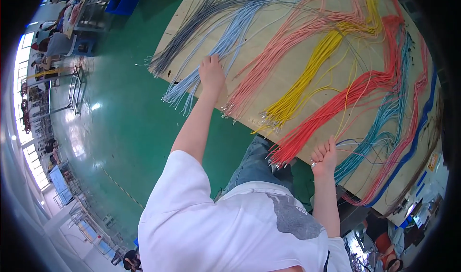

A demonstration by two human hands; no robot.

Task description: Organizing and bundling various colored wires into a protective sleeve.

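My left hand (211,73) reaches over the light-blue wires (230,38), its fingers curled in at the bundle; the fingertips are partly hidden. Closed in a fist near the table's front edge, my right hand (325,158) holds a few loose wires (342,128) of mixed colours, yellow, white and blue among them. Small metal ends show below its fingers. Red wires (331,104) with metal tips lie left of that hand, and teal wires (370,145) lie to its right.
Grey (180,44), salmon (269,56) and yellow wires (307,73) spread across the wooden table (249,92), their ends at the front edge. Pink wires (408,142) and a blue bundle (417,133) run along the right. Green floor (120,104) stretches left, with metal racks (74,92) and people beyond.
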